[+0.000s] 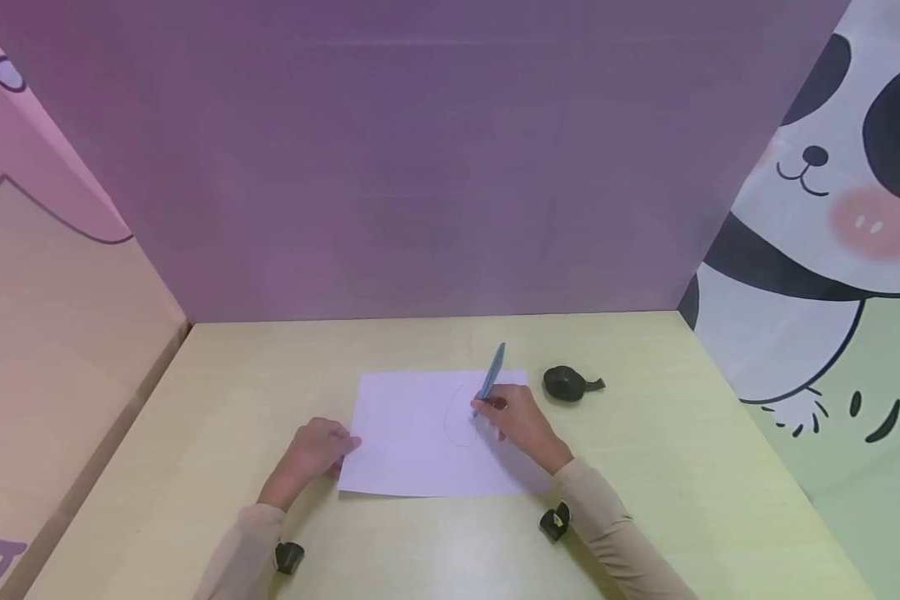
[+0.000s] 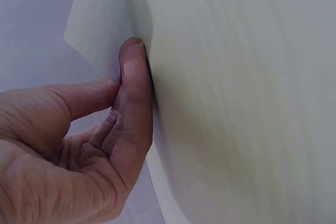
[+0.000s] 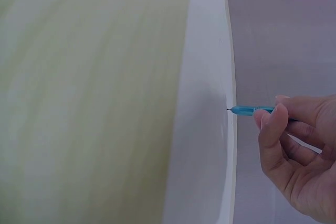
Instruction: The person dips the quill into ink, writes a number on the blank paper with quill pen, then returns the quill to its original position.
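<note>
A white sheet of paper (image 1: 405,458) lies on the table, with a thin curved line drawn right of its middle. At its left edge my left hand (image 1: 318,447) pinches the paper (image 2: 100,30) between thumb and fingers; in the left wrist view the thumb is on one side and the fingers on the other. My right hand (image 1: 521,421) holds a blue pen (image 1: 492,371) over the right half of the sheet. In the right wrist view the tip of the pen (image 3: 244,110) is at the paper's surface, beside the fingers of the right hand (image 3: 299,150).
A dark, rounded object with a short stalk (image 1: 565,383) lies to the right of the paper. The pale wooden table (image 1: 270,358) meets a purple panel (image 1: 435,167) at its far edge. Walls with cartoon paintings stand on both sides.
</note>
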`<state>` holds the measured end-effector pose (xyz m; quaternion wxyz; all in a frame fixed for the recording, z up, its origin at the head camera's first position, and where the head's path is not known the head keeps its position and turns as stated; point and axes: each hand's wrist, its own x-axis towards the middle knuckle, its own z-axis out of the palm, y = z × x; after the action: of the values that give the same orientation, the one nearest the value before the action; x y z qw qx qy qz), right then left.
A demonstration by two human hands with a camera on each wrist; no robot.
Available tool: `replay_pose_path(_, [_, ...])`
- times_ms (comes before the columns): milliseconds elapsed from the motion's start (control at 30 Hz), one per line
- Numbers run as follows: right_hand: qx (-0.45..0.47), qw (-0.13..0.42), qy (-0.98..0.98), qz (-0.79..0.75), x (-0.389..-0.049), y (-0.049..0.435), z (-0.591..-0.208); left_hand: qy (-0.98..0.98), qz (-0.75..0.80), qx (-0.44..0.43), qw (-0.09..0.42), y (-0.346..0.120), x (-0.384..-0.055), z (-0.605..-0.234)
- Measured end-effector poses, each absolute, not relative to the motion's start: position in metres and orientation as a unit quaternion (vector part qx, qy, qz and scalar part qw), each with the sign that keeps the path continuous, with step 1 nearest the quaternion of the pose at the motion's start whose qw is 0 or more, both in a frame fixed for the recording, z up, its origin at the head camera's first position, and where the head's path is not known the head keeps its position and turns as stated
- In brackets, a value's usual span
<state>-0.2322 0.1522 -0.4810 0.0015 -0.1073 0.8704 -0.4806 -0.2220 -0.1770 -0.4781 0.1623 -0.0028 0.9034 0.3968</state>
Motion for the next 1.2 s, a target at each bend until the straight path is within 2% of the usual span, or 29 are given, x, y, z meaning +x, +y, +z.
replay_pose_path(433, [-0.108, 0.014, 0.867, -0.485, -0.232, 0.147, -0.478, 0.902, 0.399, -0.001, 0.167, -0.178, -0.222, -0.476])
replay_pose_path(1200, [-0.134, -0.029, 0.889, -0.436, -0.236, 0.140, -0.474, 0.906, 0.389, -0.004, 0.166, -0.178, -0.222, -0.470])
